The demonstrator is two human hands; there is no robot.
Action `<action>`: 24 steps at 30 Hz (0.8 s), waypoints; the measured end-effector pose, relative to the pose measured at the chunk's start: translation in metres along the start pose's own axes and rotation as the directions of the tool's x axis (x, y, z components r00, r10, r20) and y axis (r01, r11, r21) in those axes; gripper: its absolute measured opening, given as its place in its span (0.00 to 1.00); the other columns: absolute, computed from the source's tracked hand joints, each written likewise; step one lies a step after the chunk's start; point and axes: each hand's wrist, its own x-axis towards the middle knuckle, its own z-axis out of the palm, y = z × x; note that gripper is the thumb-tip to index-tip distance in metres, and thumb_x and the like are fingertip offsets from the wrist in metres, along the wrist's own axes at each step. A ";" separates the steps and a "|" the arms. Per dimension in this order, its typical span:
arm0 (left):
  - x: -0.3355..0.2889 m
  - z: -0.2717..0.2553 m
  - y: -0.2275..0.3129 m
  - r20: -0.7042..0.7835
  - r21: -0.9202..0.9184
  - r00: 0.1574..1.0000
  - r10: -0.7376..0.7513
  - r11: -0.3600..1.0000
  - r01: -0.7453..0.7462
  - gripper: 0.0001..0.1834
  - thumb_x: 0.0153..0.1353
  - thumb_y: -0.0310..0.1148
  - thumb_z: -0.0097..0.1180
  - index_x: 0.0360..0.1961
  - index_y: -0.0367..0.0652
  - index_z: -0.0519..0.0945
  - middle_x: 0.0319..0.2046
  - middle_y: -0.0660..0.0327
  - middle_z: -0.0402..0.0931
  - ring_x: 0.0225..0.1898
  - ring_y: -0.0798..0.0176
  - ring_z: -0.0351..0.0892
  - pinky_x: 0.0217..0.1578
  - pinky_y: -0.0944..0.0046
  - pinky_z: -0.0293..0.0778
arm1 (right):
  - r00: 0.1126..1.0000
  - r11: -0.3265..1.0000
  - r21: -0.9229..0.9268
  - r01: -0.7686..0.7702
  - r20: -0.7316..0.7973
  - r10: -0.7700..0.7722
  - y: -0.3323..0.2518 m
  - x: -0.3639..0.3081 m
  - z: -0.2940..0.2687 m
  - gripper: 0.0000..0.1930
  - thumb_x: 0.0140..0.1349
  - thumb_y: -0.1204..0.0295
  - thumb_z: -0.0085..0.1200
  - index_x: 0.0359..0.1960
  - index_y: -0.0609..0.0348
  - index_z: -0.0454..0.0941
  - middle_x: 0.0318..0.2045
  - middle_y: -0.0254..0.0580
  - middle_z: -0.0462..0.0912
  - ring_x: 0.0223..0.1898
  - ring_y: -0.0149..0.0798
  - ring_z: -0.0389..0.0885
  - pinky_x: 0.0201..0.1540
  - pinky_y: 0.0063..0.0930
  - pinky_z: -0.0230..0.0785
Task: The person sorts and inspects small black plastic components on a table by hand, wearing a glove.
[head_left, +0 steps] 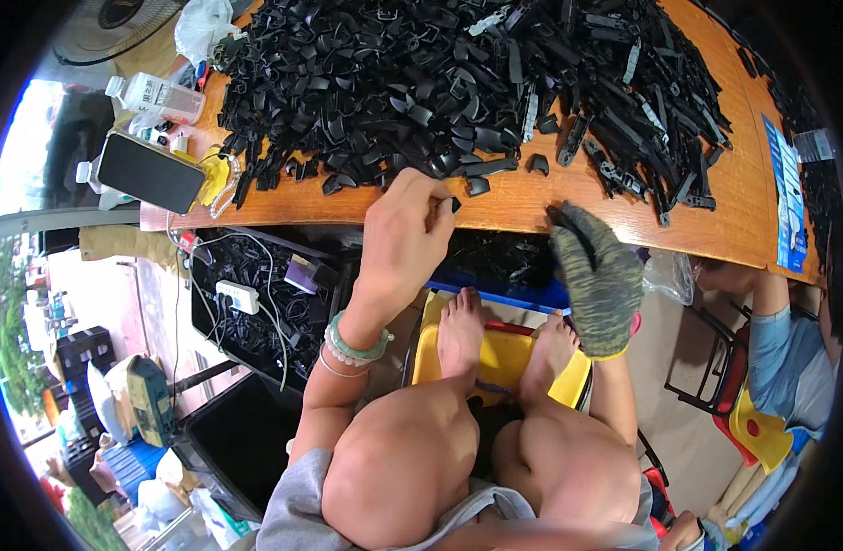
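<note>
Bare knees (394, 464) below table (508, 209); left hand (405, 234) at its edge, grip pinching small black piece (455, 205), partly hidden; gloved right hand (597, 280) same edge, can't tell grip.

Left hand (401, 239) bare, fingers (429, 187) curled inward; right hand (601, 283) (gloved) closer in, fingers pointing forward. Both forearms (326, 400) extended, knees (385, 468) bent.

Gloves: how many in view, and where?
1: a grey glove, on the right hand. The left hand is bare. Others could be hidden, for instance under the heaped black parts.
</note>
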 end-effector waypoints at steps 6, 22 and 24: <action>-0.002 0.003 0.028 0.226 -0.758 0.935 -0.274 0.554 0.346 0.05 0.54 0.21 0.50 0.33 0.33 0.72 0.21 0.63 0.71 0.19 0.74 0.71 0.18 0.76 0.68 | 0.997 0.998 -0.058 0.018 0.077 -0.014 -0.020 -0.015 0.003 0.12 0.57 0.72 0.53 0.42 0.61 0.77 0.33 0.42 0.81 0.33 0.40 0.80 0.38 0.27 0.70; -0.009 0.029 0.037 -0.053 -0.450 0.999 0.007 0.893 -0.030 0.17 0.62 0.29 0.44 0.17 0.32 0.66 0.11 0.51 0.59 0.13 0.56 0.56 0.18 0.61 0.57 | 0.845 0.827 -0.191 0.529 0.204 -0.494 0.000 -0.027 0.009 0.11 0.57 0.79 0.48 0.42 0.61 0.74 0.40 0.49 0.77 0.37 0.48 0.77 0.40 0.32 0.70; -0.008 0.036 0.043 -0.045 -0.447 0.997 -0.056 0.894 0.030 0.19 0.64 0.31 0.42 0.17 0.32 0.65 0.11 0.49 0.58 0.13 0.53 0.57 0.18 0.60 0.57 | 0.871 0.870 -0.134 0.475 0.210 -0.443 0.000 -0.028 0.011 0.10 0.58 0.78 0.47 0.41 0.62 0.74 0.40 0.49 0.77 0.37 0.48 0.77 0.40 0.32 0.70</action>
